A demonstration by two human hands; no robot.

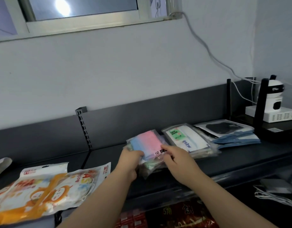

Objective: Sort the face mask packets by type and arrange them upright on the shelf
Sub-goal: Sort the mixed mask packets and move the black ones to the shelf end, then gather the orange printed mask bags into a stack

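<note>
Evidently squaring up: the left hand (129,159) grips the pastel stack (147,140) on the shelf (240,155), and the right hand (176,156) pinches its near corner. It lies flat (not yet upright) beside the white pile (186,137), probably kept apart by type.

You faced a plain white wall (142,63). High up in it was a window (82,7) with a pale frame, and a bright round glow (62,6) shone on its glass. A white cable (206,46) ran down the wall toward a small white camera (275,96) in the right corner. Below was a dark grey shelf (240,155) with a low back panel (142,112).
</note>
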